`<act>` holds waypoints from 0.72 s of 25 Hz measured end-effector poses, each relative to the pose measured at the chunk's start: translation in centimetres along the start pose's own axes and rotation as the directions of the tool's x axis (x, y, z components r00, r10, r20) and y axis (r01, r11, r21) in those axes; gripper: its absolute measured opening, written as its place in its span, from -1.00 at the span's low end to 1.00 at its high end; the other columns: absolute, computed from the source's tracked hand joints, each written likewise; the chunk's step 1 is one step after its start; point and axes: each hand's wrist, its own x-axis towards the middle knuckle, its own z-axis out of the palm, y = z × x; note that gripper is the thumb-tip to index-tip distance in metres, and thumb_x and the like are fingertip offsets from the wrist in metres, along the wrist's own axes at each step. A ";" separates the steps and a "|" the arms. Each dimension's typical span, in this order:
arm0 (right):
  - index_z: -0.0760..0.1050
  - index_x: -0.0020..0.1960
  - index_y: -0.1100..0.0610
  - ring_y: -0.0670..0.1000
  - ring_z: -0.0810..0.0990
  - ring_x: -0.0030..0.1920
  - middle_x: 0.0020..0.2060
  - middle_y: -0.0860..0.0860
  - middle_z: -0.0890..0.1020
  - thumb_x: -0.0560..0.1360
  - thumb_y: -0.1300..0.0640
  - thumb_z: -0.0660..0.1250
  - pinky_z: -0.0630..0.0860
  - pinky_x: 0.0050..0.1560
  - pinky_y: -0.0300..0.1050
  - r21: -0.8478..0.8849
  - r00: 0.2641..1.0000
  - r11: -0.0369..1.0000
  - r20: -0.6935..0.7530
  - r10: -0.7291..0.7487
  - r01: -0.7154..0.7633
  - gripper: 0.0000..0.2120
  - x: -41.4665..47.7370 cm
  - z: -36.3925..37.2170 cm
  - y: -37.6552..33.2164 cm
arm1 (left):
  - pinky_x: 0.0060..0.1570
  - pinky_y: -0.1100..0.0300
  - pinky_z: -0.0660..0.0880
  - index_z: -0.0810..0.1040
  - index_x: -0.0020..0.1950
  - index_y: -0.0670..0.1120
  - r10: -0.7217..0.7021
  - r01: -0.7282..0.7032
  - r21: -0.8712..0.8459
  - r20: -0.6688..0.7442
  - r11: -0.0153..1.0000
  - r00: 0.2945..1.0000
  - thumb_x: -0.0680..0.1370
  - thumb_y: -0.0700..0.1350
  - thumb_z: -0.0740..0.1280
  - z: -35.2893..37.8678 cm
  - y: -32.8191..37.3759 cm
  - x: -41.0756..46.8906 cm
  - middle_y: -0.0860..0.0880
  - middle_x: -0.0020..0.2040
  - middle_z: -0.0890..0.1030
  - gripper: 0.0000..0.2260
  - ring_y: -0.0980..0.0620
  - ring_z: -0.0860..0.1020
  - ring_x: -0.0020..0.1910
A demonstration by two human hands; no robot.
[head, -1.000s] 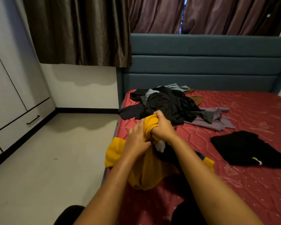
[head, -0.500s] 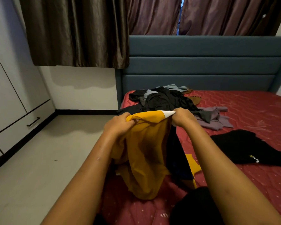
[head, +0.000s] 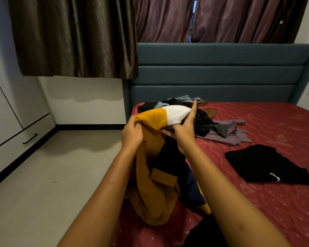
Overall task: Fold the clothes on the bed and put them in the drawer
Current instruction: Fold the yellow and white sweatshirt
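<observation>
Above the bed, left hand and right hand both grip the yellow garment by its top edge — likely lifting it to hang straight for folding.

Above the near left corner of the red mattress, both hands hold up a mustard, white and navy garment. The left hand grips its mustard top edge. The right hand clutches the fabric just under the white panel (one finger sticks straight up). The garment's lower end rests on the mattress. At the mattress's head end lies a heap of dark and grey clothes, and a black garment lies flat nearer its middle. Off its left side, a white drawer is closed.
</observation>
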 end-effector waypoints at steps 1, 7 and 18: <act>-0.19 0.49 -0.35 0.06 0.53 0.17 0.46 -0.10 0.20 0.48 0.48 0.24 0.65 -0.13 0.07 0.018 0.999 0.999 0.017 0.041 -0.041 0.00 -0.2 -0.2 0.8 | -0.40 0.25 0.54 0.48 0.17 0.02 -0.027 0.035 -0.122 0.064 0.992 0.998 0.66 -0.13 0.06 0.0 0.8 -0.3 -0.12 0.07 0.55 -0.77 -0.03 0.54 -0.11; -0.16 0.50 -0.29 0.09 0.60 0.10 0.40 0.08 0.41 0.56 0.18 0.29 0.64 -0.09 0.04 0.186 0.940 0.938 0.232 0.249 -0.294 -0.20 -1.4 -0.6 3.7 | -0.33 0.23 0.41 0.54 -0.06 0.01 0.018 0.014 -0.104 0.300 0.994 0.954 0.65 -0.03 0.17 -1.6 4.8 -0.7 -0.02 -0.20 0.60 -0.82 0.04 0.54 -0.24; 0.42 0.32 -0.10 0.21 0.58 0.04 0.07 0.12 0.63 0.44 0.25 0.18 0.53 -0.09 0.01 -0.895 1.000 0.446 0.000 -0.011 0.005 -0.50 0.4 -3.8 2.6 | 0.23 0.25 0.29 0.35 0.40 -0.06 0.262 -0.251 0.146 -0.062 0.957 0.963 0.52 -0.19 0.36 -3.2 4.8 2.8 -0.13 0.40 0.33 -0.54 -0.08 0.37 0.33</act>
